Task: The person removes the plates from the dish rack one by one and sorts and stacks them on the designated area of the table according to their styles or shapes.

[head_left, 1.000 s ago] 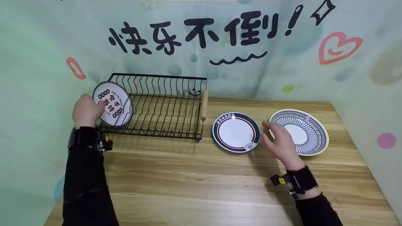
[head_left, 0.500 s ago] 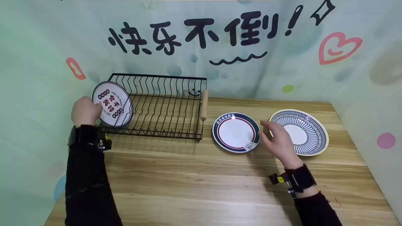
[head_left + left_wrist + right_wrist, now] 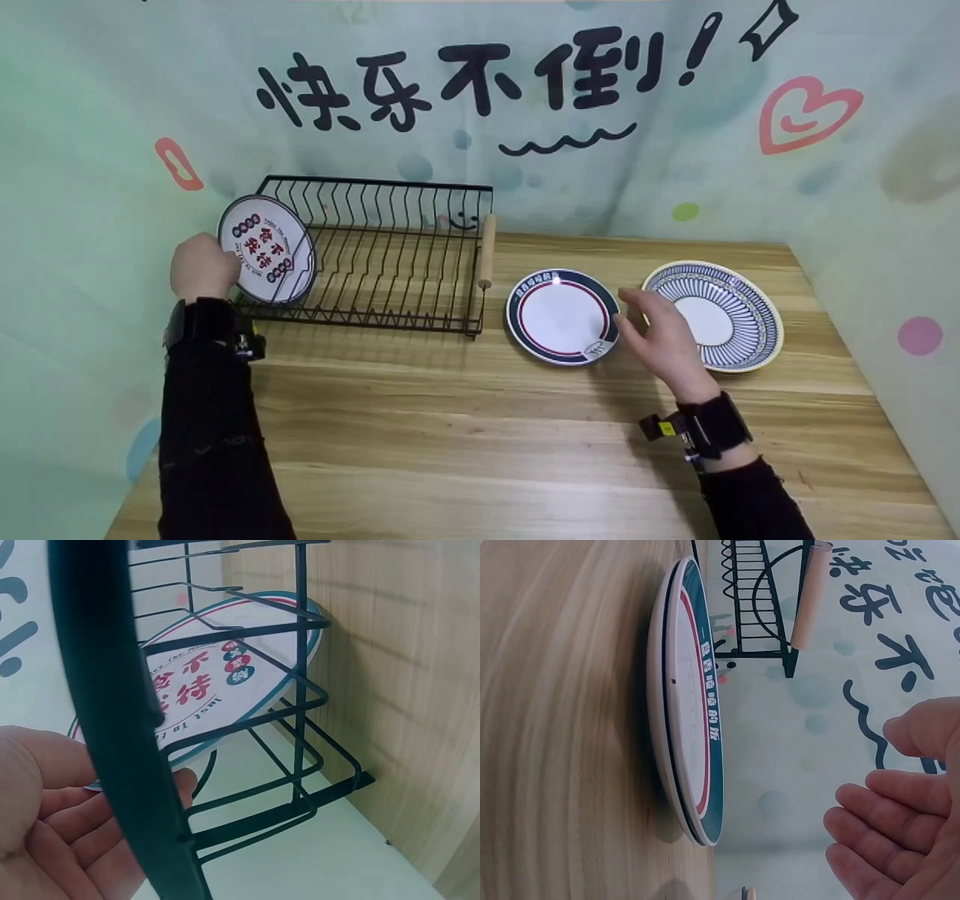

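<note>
While the right hand (image 3: 664, 341) hovers with fingers loosely spread and holding nothing, it sits just to the right of the navy-rimmed plate (image 3: 562, 316), which lies flat on the wooden table (image 3: 480, 450) a little to the right of the black wire dish rack (image 3: 390, 255). Farther right of the rack lies a blue striped plate (image 3: 720, 315). At the rack's left end, the left hand (image 3: 201, 266) curls its fingers round the rim of a lettered plate (image 3: 266, 249) standing tilted in the wires.

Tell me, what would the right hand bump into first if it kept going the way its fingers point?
Probably the plate with the dark blue rim: the right hand hovers open beside its edge.
</note>
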